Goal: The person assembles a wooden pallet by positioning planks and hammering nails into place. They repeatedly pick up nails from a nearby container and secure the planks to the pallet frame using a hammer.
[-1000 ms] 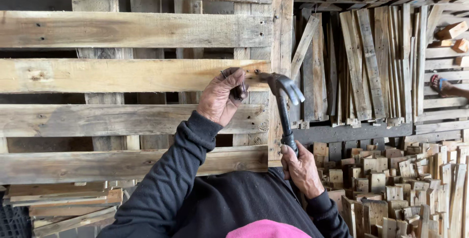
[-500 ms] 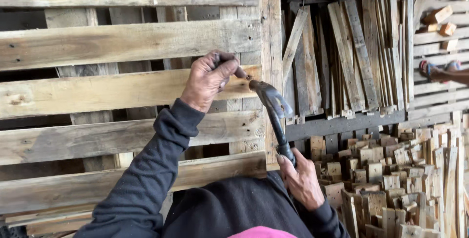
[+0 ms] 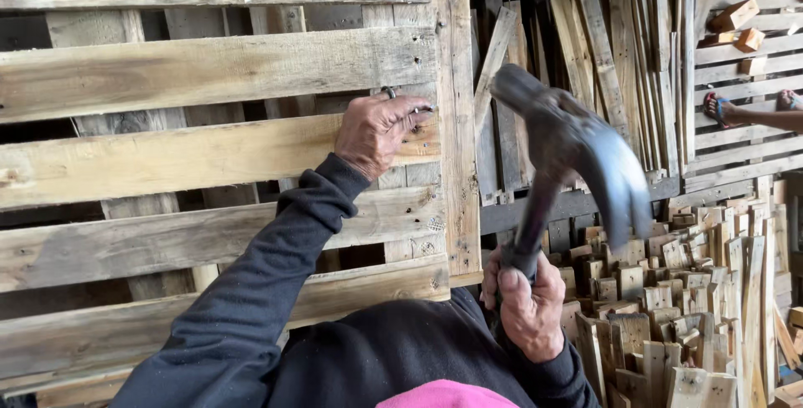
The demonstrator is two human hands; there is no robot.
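Hammer is being gripped by its handle in the closed right hand, while the left hand is pinching a nail against a pallet board.

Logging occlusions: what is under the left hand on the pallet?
The left hand rests on a pallet slat, its fingers pinching a thin metal piece, probably a nail. Its tip and the wood beneath are covered.
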